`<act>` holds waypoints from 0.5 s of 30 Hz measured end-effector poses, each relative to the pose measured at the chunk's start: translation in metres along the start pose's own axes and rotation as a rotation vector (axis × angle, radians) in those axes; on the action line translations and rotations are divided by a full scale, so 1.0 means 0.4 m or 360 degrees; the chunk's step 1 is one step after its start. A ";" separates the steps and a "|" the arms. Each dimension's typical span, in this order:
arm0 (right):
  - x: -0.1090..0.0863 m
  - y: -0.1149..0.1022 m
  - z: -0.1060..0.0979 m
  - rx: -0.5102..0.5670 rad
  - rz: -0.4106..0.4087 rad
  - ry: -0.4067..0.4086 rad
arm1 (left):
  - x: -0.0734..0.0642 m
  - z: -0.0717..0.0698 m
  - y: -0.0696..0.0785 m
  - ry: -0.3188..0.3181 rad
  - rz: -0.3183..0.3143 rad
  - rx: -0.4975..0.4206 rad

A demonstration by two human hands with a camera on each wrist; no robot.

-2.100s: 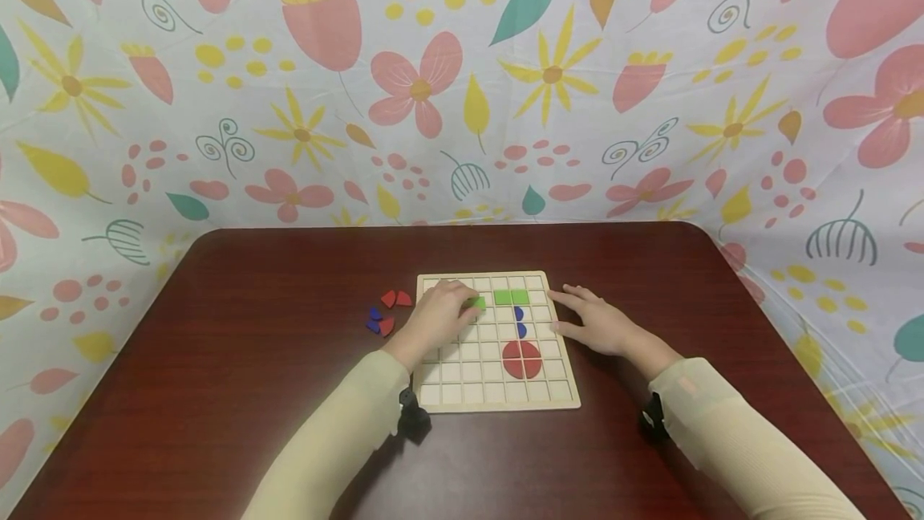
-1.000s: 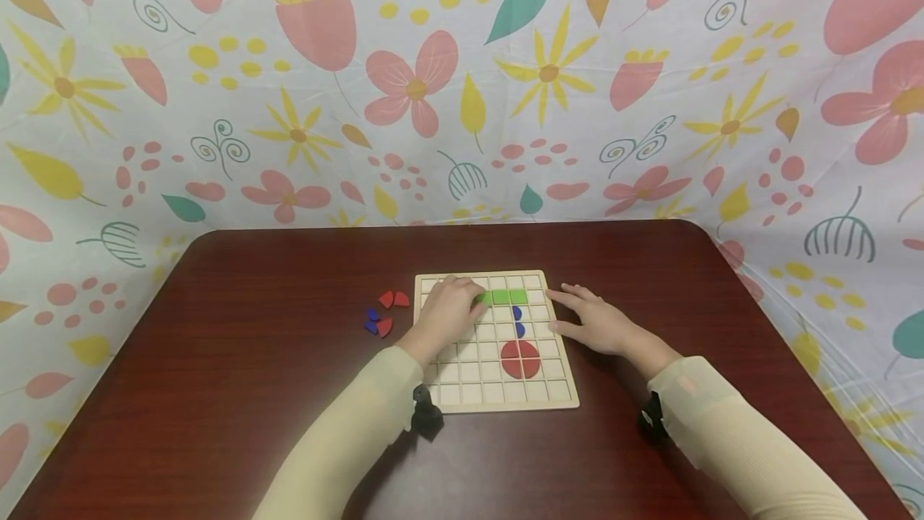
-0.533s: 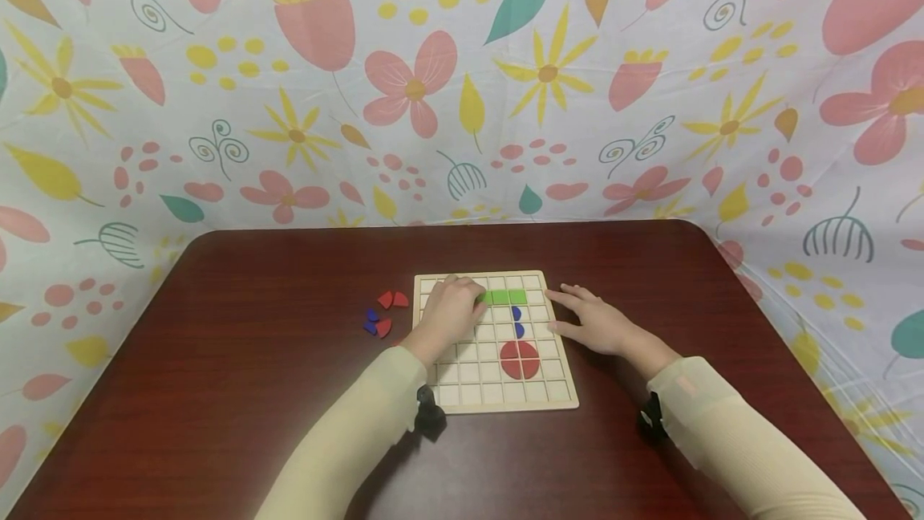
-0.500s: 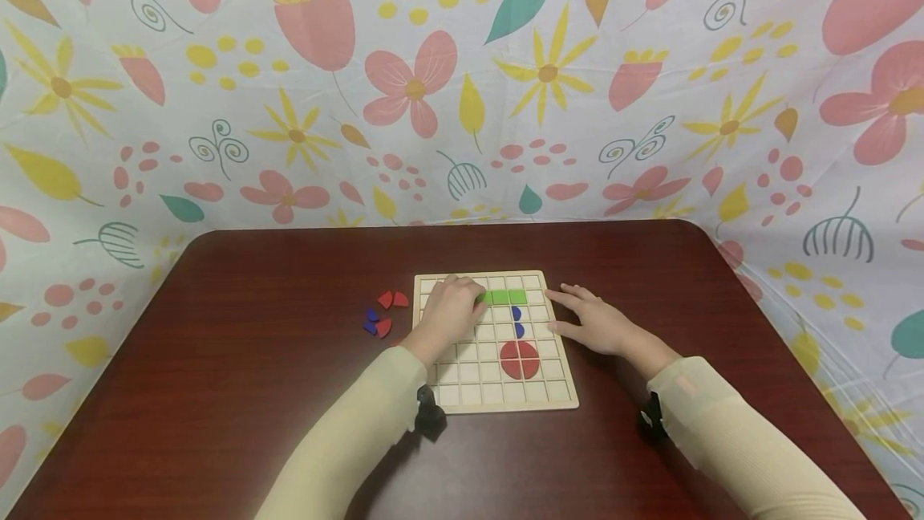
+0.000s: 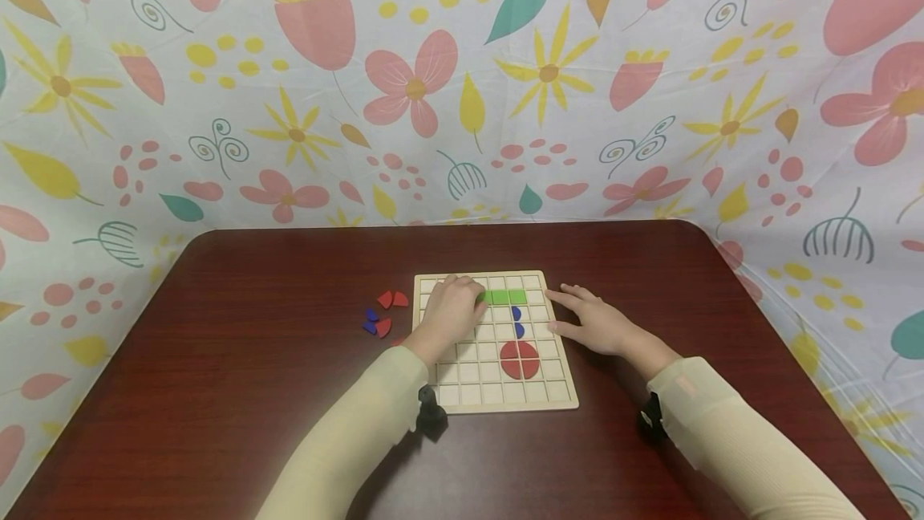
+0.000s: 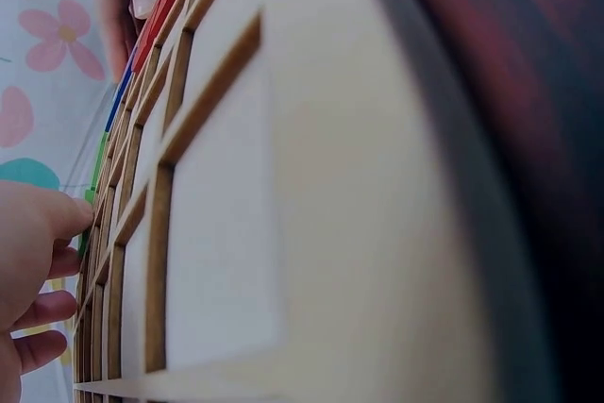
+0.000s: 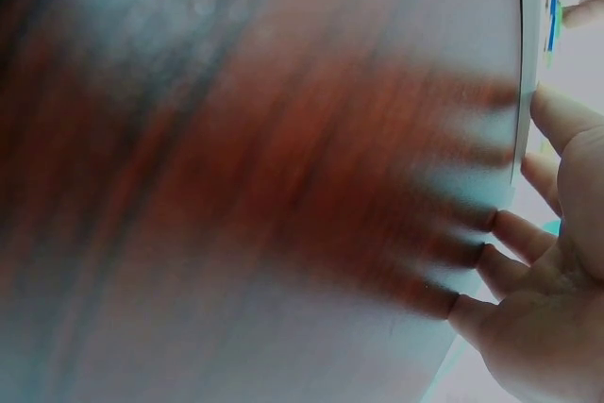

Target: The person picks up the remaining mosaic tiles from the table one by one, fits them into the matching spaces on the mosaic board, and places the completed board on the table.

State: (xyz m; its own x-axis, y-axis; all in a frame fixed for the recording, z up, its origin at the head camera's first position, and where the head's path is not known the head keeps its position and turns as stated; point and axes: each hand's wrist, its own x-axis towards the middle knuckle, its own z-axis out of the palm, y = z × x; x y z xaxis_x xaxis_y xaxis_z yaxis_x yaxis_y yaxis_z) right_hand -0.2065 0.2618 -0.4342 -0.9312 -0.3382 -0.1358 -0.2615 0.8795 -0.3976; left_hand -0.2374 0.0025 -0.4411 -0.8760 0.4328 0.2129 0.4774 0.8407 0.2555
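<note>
A pale wooden grid board (image 5: pixel 505 403) lies on the table. My left hand (image 5: pixel 449 313) is over its upper left part, thumb and fingertips pinching a green square tile (image 5: pixel 486 297) at the left end of a green row. Two more green squares (image 5: pixel 517 296) continue that row, below which sit two blue half-round pieces (image 5: pixel 519 331). Four-part red disc pieces (image 5: pixel 511 369) fill cells lower down. In the left wrist view, green (image 6: pixel 90 195) shows by the thumb. My right hand (image 5: pixel 595 323) spreads its fingers, touching the board's right edge and the table.
Loose red wedges (image 5: pixel 385 327) and small blue pieces (image 5: pixel 370 327) lie on the dark red table (image 5: pixel 253 359) left of the board. Another red piece (image 5: pixel 398 342) is partly hidden by my left wrist. A flowered cloth (image 5: pixel 433 167) hangs behind the table.
Since about two seconds ago, my left hand has moved slightly right, bringing the green square tile up against the other two. Over the last half second both hands stay still.
</note>
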 end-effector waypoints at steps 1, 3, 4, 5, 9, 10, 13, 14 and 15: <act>0.000 0.000 0.000 -0.0001 0.0001 -0.0001 | 0.000 0.000 0.000 -0.0001 -0.0001 -0.0001; 0.000 0.001 0.000 -0.0001 0.0005 -0.0002 | 0.000 0.000 0.000 0.0008 0.0006 -0.0002; 0.001 0.001 0.000 -0.0001 0.0007 -0.0001 | 0.000 0.000 -0.001 0.0012 0.0010 -0.0001; 0.000 0.001 0.000 0.0001 0.0009 -0.0002 | 0.000 0.001 -0.001 0.0017 0.0017 0.0000; 0.001 0.000 0.000 0.0004 0.0012 -0.0006 | 0.001 0.002 -0.003 0.0017 0.0030 0.0003; 0.000 0.000 0.000 0.0004 0.0012 -0.0006 | 0.001 0.002 -0.003 0.0013 0.0030 0.0007; 0.000 0.000 0.000 0.0007 0.0010 -0.0007 | 0.002 0.003 -0.003 0.0004 0.0025 0.0005; 0.000 0.000 0.000 0.0007 0.0009 -0.0007 | 0.002 0.004 -0.003 0.0001 0.0024 0.0004; 0.000 0.000 0.000 0.0007 0.0007 -0.0006 | 0.002 0.003 -0.003 -0.0003 0.0023 0.0007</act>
State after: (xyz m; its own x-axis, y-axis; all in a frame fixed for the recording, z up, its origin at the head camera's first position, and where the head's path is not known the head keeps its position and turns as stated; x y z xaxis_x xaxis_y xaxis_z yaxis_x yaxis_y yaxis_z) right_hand -0.2065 0.2618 -0.4341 -0.9315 -0.3354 -0.1411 -0.2561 0.8797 -0.4006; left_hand -0.2389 0.0024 -0.4422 -0.8690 0.4456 0.2152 0.4900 0.8357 0.2480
